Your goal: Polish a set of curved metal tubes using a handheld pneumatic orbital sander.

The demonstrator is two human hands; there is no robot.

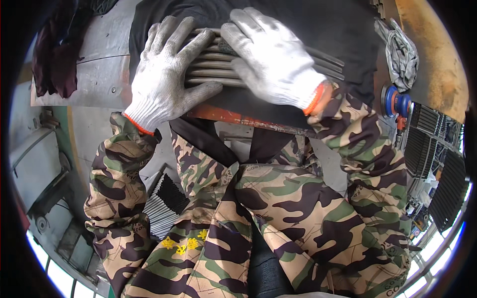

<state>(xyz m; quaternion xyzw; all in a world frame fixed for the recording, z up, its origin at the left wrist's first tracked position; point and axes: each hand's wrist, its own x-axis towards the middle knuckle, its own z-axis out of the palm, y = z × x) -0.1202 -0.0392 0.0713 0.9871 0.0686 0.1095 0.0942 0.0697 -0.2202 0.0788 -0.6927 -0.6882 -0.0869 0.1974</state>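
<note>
Several grey metal rods (213, 65) lie side by side on a black cloth (343, 30) over the table. My left hand (166, 67), in a white knit glove with an orange cuff, rests flat across their left ends, its fingers spread and thumb out. Over the middle of the rods is my right hand (273, 52), gloved the same way, with its fingers close together. A dark, rough-looking pad (227, 47) shows between its thumb and forefinger, pressed on the rods; most of it is hidden under the glove. The rods' right ends stick out past the right wrist.
A dark maroon cloth (62, 59) lies on the table's left part. On the right are a crumpled grey cloth (401, 54) and a blue round-headed power tool (397, 103). Racks of dark rods (420, 149) stand beyond. Ribbed metal pieces (164, 208) sit below the table.
</note>
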